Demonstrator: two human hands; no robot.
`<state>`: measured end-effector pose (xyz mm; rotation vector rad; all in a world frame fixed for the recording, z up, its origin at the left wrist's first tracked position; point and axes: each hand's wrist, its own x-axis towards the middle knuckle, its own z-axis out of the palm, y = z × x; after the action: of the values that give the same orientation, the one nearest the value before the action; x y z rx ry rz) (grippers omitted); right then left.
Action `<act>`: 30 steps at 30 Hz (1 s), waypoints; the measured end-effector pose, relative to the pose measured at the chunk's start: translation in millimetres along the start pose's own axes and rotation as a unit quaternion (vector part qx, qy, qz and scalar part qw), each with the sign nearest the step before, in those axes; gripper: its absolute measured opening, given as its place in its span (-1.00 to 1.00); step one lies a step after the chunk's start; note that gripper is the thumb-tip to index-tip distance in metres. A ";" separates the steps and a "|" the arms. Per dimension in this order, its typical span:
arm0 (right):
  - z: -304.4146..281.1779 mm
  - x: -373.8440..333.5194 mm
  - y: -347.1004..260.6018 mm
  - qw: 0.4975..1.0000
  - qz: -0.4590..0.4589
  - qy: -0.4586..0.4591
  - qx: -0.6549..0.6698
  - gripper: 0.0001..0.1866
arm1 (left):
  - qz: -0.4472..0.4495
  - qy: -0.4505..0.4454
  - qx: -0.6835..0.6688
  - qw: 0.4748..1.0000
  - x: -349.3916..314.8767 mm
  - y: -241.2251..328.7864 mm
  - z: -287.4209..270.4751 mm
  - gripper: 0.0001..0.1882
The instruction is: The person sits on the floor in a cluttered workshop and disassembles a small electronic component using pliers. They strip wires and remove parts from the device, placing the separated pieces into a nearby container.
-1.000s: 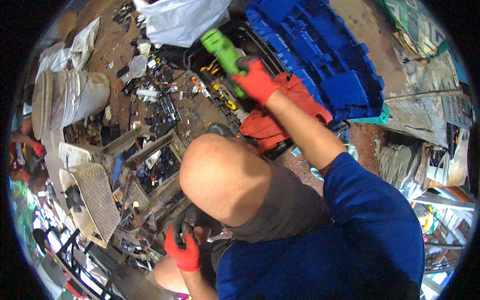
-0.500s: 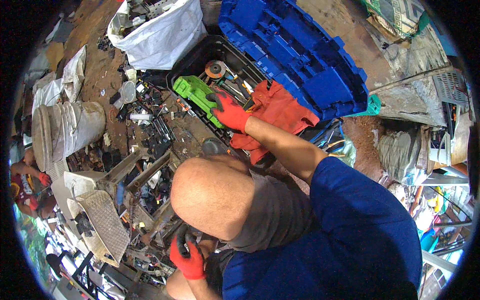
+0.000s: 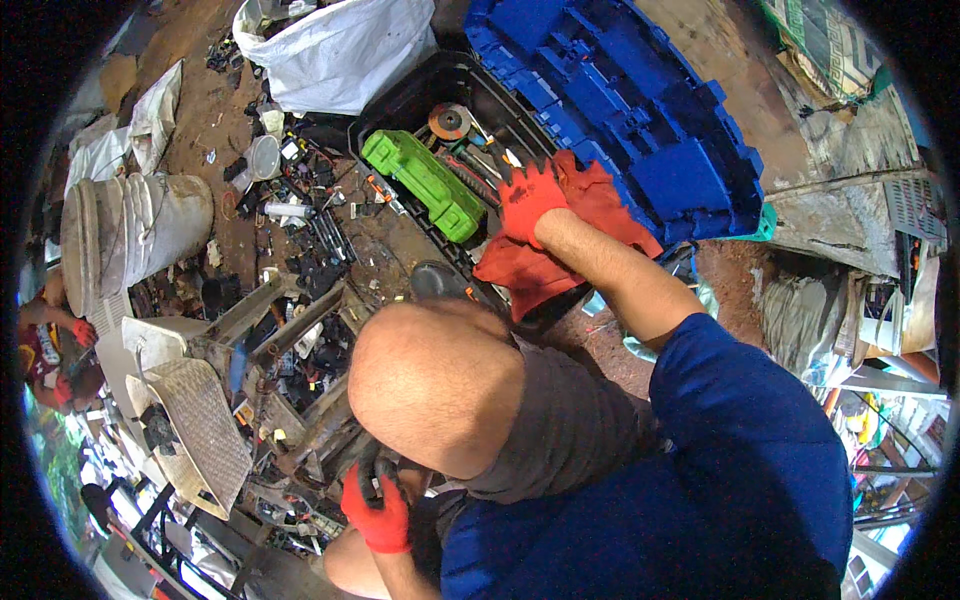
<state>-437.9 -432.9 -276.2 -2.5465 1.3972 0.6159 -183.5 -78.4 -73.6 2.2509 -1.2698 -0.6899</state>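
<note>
My right hand (image 3: 532,203), in a red glove with dark fingertips, is over the black toolbox (image 3: 375,105). Its fingers are spread and rest at the edge of a crumpled red cloth (image 3: 580,225). Left of it, a bright green plastic case (image 3: 425,185) lies in the box. A round disc (image 3: 449,122) and some hand tools sit beyond the case, partly hidden by my right hand. Down by my knee is my left hand (image 3: 377,508), also in a red glove, with fingers curled in. Whatever it may hold is hidden.
The toolbox's blue lid (image 3: 620,110) stands open on the right. Behind is a white sack (image 3: 340,60). Dirty white buckets (image 3: 140,235) lie at the left, with scattered scrap (image 3: 325,235) on the ground. Another person's gloved hand (image 3: 82,332) shows at the far left.
My right hand has let go of the green case and moved right to the red cloth. The case now lies fully in sight. My left hand stays by my knee.
</note>
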 end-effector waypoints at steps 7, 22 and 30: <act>10.4 -4.0 -0.9 0.986 -0.064 -0.152 -0.006 -0.57 | -0.002 -0.001 0.021 1.000 0.7 -7.7 2.5 -0.60; 0.0 -14.8 5.2 0.993 -0.053 -0.030 0.103 -0.51 | -0.019 0.000 -0.009 1.000 1.4 0.8 5.2 -0.63; -7.5 33.2 27.7 0.992 -0.049 -0.113 -0.012 -0.44 | -0.020 0.000 0.002 1.000 1.7 -10.6 8.9 -0.60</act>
<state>-443.2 -476.0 -282.5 -2.4537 1.1876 0.8770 -181.5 -76.3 -87.2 2.2860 -1.2295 -0.7026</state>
